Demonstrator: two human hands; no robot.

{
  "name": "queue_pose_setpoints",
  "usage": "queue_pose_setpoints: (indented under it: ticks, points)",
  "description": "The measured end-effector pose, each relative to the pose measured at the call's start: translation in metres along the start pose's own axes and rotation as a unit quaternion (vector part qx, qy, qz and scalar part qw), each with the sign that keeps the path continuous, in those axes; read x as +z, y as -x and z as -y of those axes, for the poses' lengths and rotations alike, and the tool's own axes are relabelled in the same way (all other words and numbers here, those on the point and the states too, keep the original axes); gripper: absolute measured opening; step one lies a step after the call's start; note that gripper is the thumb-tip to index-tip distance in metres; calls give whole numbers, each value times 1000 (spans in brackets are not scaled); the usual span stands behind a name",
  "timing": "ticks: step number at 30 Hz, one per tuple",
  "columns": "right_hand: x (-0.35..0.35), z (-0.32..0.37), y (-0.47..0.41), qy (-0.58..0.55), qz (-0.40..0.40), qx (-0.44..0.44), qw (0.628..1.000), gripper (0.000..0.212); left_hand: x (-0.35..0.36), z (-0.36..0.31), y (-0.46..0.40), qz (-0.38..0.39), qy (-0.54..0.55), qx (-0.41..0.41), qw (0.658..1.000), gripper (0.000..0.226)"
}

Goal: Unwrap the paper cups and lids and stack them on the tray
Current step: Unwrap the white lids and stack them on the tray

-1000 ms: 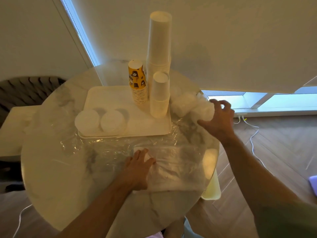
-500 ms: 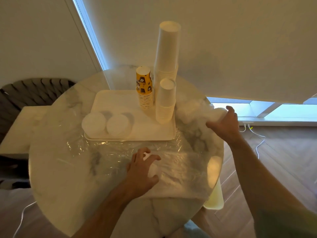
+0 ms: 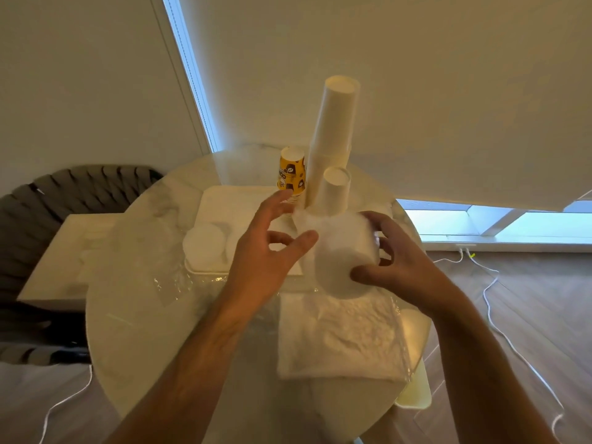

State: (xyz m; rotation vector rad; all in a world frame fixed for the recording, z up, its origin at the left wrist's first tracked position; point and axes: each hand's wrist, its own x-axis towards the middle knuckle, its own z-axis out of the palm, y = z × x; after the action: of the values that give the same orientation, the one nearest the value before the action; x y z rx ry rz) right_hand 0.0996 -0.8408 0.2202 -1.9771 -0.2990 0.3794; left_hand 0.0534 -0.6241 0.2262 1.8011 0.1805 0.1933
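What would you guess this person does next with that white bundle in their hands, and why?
Probably the left hand pinches the plastic wrap and peels it off. The right hand already grips the wrapped stack of lids above the table, while the left's fingers are spread beside it, holding nothing; bare lids sit on the tray.

home dining nook, marble table (image 3: 134, 315), wicker chair (image 3: 64, 193)

White walls, wooden floor (image 3: 528, 293), drawn blind (image 3: 416, 91), round marble table (image 3: 134, 309).

A round marble counter (image 3: 134, 315) lies beneath the hands. Left of the hands stands a dark woven chair (image 3: 48, 200). White cables (image 3: 499, 318) trail across the wooden floor (image 3: 544, 299) to their right.
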Motion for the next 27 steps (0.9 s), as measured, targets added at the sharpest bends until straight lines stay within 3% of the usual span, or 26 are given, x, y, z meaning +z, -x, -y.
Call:
queue_pose_setpoints:
  ticks: [5,7,12,16,18,23,27]
  points:
    - [24,27,-3,-94,-47,-27,994,98,-41,3,-2,-42,-24,-18,999,29]
    - [33,34,-6,-151,-73,-37,985,97,-59,5,0,-44,-29,-39,998,26]
    - [56,50,-16,-278,-114,-52,952,90,-93,2,6,21,-62,-79,995,61]
    - [69,62,-21,-367,-135,-51,919,65,-113,6,7,24,-97,-68,993,26]
    - [74,65,-24,-367,-156,-36,916,61,-122,8,7,14,-108,-55,993,18]
    - [85,62,-25,-268,-206,10,941,75,-143,13,7,-37,-208,7,977,45]
    - [89,61,-25,-165,-254,35,952,87,-154,4,8,-58,-199,63,976,30]
